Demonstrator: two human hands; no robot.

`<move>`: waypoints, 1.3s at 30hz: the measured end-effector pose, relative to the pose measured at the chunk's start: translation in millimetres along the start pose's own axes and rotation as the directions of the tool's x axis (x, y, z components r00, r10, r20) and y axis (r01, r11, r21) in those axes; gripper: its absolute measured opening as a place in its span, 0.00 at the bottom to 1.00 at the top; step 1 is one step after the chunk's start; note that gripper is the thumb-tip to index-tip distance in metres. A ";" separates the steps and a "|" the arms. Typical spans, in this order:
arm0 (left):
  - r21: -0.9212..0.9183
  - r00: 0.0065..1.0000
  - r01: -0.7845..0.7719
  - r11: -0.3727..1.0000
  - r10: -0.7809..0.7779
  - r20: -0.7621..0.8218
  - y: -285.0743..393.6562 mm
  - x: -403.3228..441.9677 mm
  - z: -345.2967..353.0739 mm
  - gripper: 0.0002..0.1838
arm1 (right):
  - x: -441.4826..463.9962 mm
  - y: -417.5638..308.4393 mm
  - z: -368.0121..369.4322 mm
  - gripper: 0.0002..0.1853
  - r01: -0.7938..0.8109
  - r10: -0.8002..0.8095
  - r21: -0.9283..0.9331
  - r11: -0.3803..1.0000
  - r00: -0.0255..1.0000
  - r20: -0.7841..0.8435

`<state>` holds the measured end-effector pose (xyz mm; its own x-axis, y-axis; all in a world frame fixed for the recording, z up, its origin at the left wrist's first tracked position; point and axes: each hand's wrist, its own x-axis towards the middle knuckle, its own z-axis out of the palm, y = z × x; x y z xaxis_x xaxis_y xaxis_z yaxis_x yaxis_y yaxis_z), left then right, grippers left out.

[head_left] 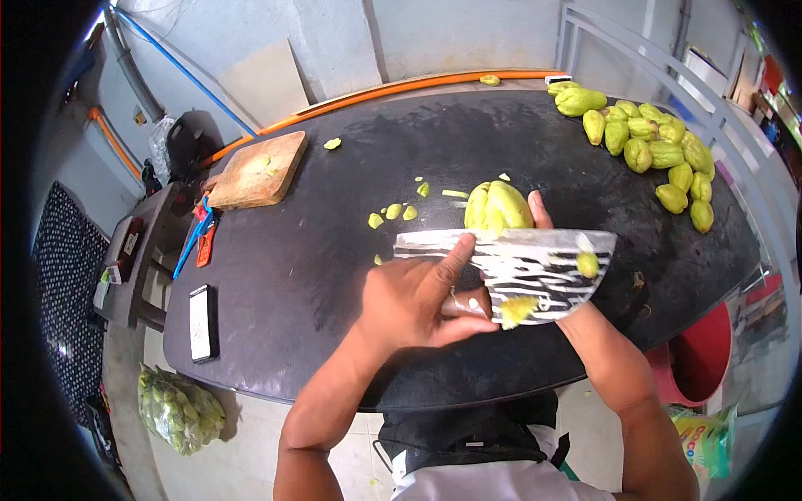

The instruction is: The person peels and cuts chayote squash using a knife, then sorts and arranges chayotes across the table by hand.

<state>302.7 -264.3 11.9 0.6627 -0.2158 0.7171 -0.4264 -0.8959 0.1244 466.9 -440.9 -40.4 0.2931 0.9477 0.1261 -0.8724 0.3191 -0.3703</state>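
My left hand (pixel 409 301) is wrapped round the brown handle of a wide cleaver (pixel 443 242), with the index finger laid along the blade. Bits of chayote cling to the blade's streaked face. Just beyond the blade is a pale green, ribbed chayote (pixel 501 207). My right hand (pixel 540 210) grips it from the right side; most of that hand is hidden behind the blade, and only a finger or thumb shows beside the fruit. Several small cut chayote pieces (pixel 393 211) lie on the black table to the left of the fruit.
Many whole chayotes (pixel 643 129) are heaped at the table's right back. A wooden chopping board (pixel 259 171) lies at the left, near a blue-handled tool (pixel 196 238) and a phone (pixel 200 324). A red bin (pixel 702 355) stands at the right; a filled plastic bag (pixel 180 409) rests on the floor.
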 end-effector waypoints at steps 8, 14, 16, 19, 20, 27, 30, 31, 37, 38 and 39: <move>-0.004 1.000 0.013 1.000 -0.013 0.013 -3.7 -4.6 -4.0 0.54 | 0.6 3.3 2.4 0.42 0.004 -0.006 0.042 0.999 0.999 0.051; -0.019 0.994 0.111 0.994 -0.111 0.009 -14.3 -3.9 -3.4 0.51 | -2.1 9.7 10.4 0.40 0.131 -0.210 -0.362 0.923 0.960 -0.187; -0.032 0.975 0.220 0.975 -0.220 -0.014 -33.0 -15.1 -5.3 0.48 | -4.0 7.2 22.3 0.40 0.170 -0.311 -0.573 0.801 0.937 -0.157; -0.108 0.877 0.478 0.871 -0.480 0.012 -41.5 -16.1 -10.9 0.39 | -3.3 3.1 23.9 0.42 0.259 -0.492 -0.805 0.534 0.869 -0.046; -0.122 0.870 0.490 0.863 -0.493 0.009 -43.9 -17.3 -11.8 0.37 | -2.0 3.0 23.5 0.41 0.315 -0.577 -0.846 0.430 0.817 0.011; -0.368 0.801 0.561 0.742 -0.598 0.017 -29.7 -9.3 -2.3 0.33 | -7.2 -6.3 19.7 0.40 0.193 -0.530 -0.883 0.428 0.845 -0.073; -0.395 0.813 0.564 0.725 -0.573 0.107 -14.5 -10.1 -4.8 0.37 | -1.9 -3.2 19.7 0.40 0.221 -0.597 -0.968 0.122 0.795 0.107; -0.408 0.822 0.555 0.725 -0.553 0.136 -10.8 -7.8 -5.1 0.38 | -0.2 -0.4 12.2 0.39 0.220 -0.613 -0.973 0.073 0.780 0.130; -0.153 0.990 0.136 0.979 -0.138 0.001 -8.4 -7.8 8.8 0.47 | 5.8 4.7 -20.9 0.32 0.244 -0.580 -0.966 0.083 0.800 0.152; -0.157 0.989 0.151 0.976 -0.150 0.021 -7.6 -8.2 8.7 0.47 | 5.5 5.3 -20.2 0.33 0.241 -0.565 -0.956 0.170 0.818 0.105; -0.162 0.986 0.166 0.973 -0.162 0.041 -7.2 -8.9 8.2 0.47 | 5.7 5.7 -21.4 0.33 0.252 -0.557 -0.946 0.202 0.824 0.101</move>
<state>304.9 -259.1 -1.0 0.7476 -0.0838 0.6589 -0.4043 -0.8444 0.3514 472.0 -433.7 -61.5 0.6882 0.6035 0.4027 0.2676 0.3048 -0.9141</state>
